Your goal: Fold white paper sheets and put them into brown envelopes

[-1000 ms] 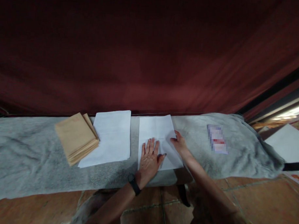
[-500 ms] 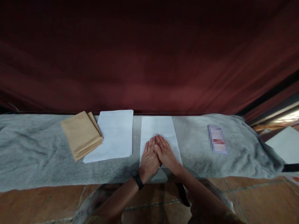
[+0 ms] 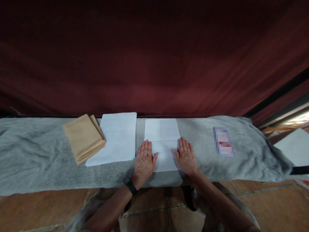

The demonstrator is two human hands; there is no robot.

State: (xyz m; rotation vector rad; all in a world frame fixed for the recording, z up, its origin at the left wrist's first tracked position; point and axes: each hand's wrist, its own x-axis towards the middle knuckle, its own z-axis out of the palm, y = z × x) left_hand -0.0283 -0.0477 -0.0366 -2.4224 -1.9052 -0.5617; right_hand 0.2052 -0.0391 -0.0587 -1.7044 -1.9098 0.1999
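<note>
Sheet (image 3: 162,129) lay flat on grey cloth (image 3: 29,152), crease (image 3: 166,140) running across, between both hands. Left to right: brown envelopes (image 3: 80,135) overlapped left side of paper stack (image 3: 119,138); left hand (image 3: 144,161), dark band (image 3: 130,185) at wrist, lay flat over sheet's left edge, fingers together, thumb out; right hand (image 3: 186,158) flat at right edge, fingers close, thumb on sheet; pixelated purplish item (image 3: 224,142) lay well apart, farther right.

Fingers (image 3: 146,149) partly hide the white sheet (image 3: 165,130).
</note>
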